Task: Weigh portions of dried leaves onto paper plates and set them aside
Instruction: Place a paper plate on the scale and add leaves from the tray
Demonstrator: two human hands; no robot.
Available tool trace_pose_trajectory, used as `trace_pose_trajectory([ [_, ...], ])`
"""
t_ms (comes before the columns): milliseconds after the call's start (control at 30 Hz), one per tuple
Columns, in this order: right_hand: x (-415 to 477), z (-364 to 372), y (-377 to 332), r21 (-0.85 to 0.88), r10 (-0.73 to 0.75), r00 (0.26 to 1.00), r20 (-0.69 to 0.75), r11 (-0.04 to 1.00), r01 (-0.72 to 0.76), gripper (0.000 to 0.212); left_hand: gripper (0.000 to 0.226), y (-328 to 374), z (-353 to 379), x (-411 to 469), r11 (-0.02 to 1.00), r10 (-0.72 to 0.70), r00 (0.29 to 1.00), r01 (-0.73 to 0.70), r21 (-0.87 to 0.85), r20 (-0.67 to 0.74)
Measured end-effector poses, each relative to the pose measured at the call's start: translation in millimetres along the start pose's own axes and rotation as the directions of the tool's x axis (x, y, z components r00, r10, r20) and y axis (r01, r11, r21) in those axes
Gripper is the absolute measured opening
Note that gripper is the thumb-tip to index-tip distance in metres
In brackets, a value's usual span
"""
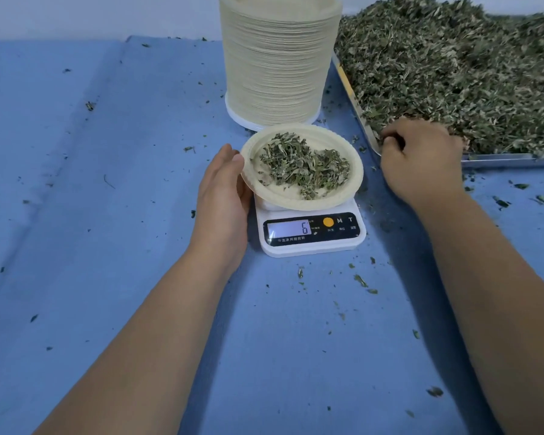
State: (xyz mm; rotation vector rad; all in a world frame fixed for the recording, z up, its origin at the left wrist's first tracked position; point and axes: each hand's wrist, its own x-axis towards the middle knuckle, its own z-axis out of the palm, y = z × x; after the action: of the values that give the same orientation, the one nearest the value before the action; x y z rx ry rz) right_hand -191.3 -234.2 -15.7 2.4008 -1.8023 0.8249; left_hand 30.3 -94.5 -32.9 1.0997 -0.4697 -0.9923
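Head view, plate stack and tray cropped, right hand grasp unclear

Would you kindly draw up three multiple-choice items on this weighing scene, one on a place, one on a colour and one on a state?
1. Where does the stack of paper plates stand?
A. just behind the scale
B. at the near table edge
C. on top of the scale

2. Which colour is the round button on the scale?
A. green
B. orange
C. red

3. How is the right hand placed?
A. flat on the scale
B. pressing the round button
C. fingers curled in the dried leaves at a corner of the tray

Answers:
1 A, the stack rises directly beyond the scale.
2 B, the button beside the display is orange.
3 C, its fingers curl into the leaf pile at the tray's near left corner.
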Motion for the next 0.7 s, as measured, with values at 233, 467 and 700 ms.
trace_pose_trajectory([
  [233, -1.3, -3.8, -4.9, 0.156, 0.041, 0.998, -0.053, 0.987, -0.032, 0.036, 0.049, -0.1, 0.4, 1.5, 1.0, 0.003, 1.0, -0.003, 0.0, -0.02],
  [467, 15.3, -16.8, -5.9, 0.057, 0.181, 0.971, 0.159, 0.98, -0.191, 0.038, 0.048, -1.3, -0.8, -0.4, 0.999, 0.028, 1.0, -0.029, 0.045, 0.008],
  [700, 47.8, -23.3, 4.7, 0.04, 0.094, 0.97, 0.225, 0.994, -0.105, 0.018, 0.049, 1.5, -1.1, -4.0, 0.999, 0.034, 0.999, -0.033, 0.028, -0.006],
])
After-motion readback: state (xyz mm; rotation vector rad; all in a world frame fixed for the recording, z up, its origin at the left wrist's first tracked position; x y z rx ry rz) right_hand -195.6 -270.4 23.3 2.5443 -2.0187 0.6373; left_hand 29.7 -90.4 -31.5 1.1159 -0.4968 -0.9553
